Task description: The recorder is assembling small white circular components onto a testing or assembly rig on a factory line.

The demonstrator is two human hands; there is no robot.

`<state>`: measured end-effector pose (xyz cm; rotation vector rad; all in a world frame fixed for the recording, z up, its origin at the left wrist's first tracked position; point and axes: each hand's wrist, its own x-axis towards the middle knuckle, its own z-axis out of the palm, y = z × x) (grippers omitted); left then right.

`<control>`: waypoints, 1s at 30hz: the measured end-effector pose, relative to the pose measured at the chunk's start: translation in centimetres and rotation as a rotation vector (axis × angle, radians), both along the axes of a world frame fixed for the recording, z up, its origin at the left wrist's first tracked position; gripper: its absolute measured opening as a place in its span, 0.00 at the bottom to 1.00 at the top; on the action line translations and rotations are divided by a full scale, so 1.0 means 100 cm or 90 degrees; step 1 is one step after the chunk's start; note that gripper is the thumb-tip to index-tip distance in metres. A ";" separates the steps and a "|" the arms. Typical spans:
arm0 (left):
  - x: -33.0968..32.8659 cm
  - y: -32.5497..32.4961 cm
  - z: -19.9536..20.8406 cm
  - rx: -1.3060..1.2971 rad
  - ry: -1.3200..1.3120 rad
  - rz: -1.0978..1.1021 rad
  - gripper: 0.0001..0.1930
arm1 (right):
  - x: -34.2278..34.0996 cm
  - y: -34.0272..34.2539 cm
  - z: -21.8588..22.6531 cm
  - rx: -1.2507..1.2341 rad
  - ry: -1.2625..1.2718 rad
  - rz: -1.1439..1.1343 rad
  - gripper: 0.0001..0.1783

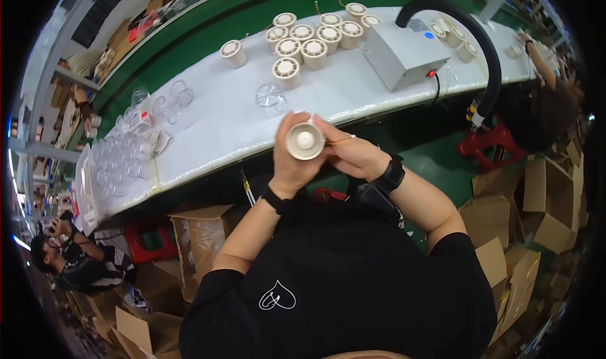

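Note:
In front of my chest, just off the table's near edge, both my hands close round a cream round housing (pixel 305 142). Its open end faces up and shows a pale knob in the middle. My left hand (pixel 288 167) wraps the housing's left side. From the right, my right hand (pixel 358 157) grips it, with a thin copper-coloured piece along the fingers. On the white table beyond stand several cream housings (pixel 286 72) with slotted tops, some with a brass-coloured stem. A clear spoked plastic disc (pixel 270 96) lies nearer to my hands.
A grey metal box (pixel 407 53) with a red switch sits on the table (pixel 221 119), beside a black flexible hose (pixel 489 49). Clear plastic parts (pixel 117 163) crowd the left end. Open cartons (pixel 202 233) and red stools (pixel 489 147) stand below. Other people are at both sides.

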<state>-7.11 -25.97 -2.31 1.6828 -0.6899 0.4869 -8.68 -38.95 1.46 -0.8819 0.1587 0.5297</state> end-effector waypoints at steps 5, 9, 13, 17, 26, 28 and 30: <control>-0.015 0.056 -0.001 -0.183 0.282 0.010 0.35 | 0.073 0.004 -0.015 -0.687 -0.572 -0.084 0.24; -0.025 0.076 -0.005 -0.396 0.542 -0.074 0.29 | 0.103 0.028 -0.012 -0.866 -0.864 -0.166 0.28; -0.030 0.074 -0.008 -0.373 0.580 -0.058 0.20 | 0.107 0.037 -0.018 -0.933 -0.932 -0.066 0.30; -0.035 0.070 -0.002 -0.397 0.655 -0.085 0.20 | 0.068 0.018 -0.011 -0.871 -0.892 -0.206 0.32; -0.029 0.045 -0.016 -0.289 0.730 -0.285 0.21 | -0.097 -0.191 -0.104 0.067 0.114 -0.571 0.28; -0.026 0.035 -0.014 -0.256 0.748 -0.282 0.20 | -0.113 -0.221 -0.105 0.145 0.123 -0.649 0.29; -0.026 0.021 -0.011 -0.227 0.759 -0.294 0.20 | -0.118 -0.242 -0.104 0.231 0.124 -0.714 0.29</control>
